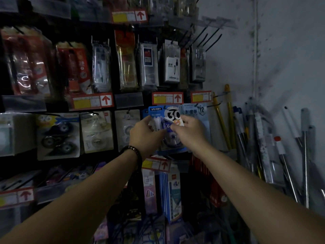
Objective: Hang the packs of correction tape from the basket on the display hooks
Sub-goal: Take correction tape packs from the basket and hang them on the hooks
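A blue pack of correction tape (171,118) marked "30" is held up against the dark display wall, under a red price label (167,98). My left hand (146,133) grips its left side, with a dark bead bracelet on the wrist. My right hand (189,132) pinches its right side near the top. More blue packs hang right behind it, and the hook they hang on is hidden. A pale blue pack marked "12" (197,111) hangs just to the right. No basket is in view.
Other correction tape packs (58,136) hang to the left. Compass sets (172,67) hang above, with bare black hooks (209,39) at the upper right. Pencil packs (171,192) hang below. Long poles and tubes (260,138) lean on the grey wall at the right.
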`<action>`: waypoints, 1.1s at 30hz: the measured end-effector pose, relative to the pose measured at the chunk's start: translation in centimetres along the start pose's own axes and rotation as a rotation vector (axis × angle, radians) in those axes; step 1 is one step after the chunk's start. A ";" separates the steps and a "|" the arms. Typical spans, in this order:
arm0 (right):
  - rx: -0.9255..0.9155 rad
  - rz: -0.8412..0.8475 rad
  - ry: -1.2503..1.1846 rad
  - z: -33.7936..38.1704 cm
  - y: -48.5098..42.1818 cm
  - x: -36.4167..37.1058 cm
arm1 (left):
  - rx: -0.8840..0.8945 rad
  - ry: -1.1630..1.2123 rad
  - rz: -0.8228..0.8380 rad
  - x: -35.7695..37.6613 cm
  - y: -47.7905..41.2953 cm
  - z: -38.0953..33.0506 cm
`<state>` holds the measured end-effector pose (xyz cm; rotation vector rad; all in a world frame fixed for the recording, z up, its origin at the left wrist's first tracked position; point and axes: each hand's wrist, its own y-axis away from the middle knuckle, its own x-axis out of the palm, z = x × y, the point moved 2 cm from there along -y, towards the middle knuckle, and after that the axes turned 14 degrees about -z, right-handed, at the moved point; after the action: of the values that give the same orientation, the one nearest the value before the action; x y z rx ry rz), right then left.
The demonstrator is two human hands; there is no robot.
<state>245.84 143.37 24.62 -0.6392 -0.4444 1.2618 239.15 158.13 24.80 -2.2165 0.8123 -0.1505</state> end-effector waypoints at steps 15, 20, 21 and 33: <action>-0.172 0.044 0.353 -0.3 3.6 0.2 | 0.253 -0.374 -0.015 -2.6 0.9 1.5; -0.176 -0.016 0.205 -1.0 9.1 -3.0 | 0.359 -0.262 0.033 -8.6 7.9 1.2; -0.185 -0.005 0.170 -1.2 10.8 -3.6 | 0.372 -0.255 0.070 -9.8 9.8 1.7; 0.230 0.850 0.294 -13.2 37.8 0.1 | -0.091 -0.572 0.733 -19.6 34.6 21.9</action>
<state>226.63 147.24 -10.24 -0.8343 0.2593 1.9412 213.56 165.68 -12.01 -1.7512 1.2313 0.8421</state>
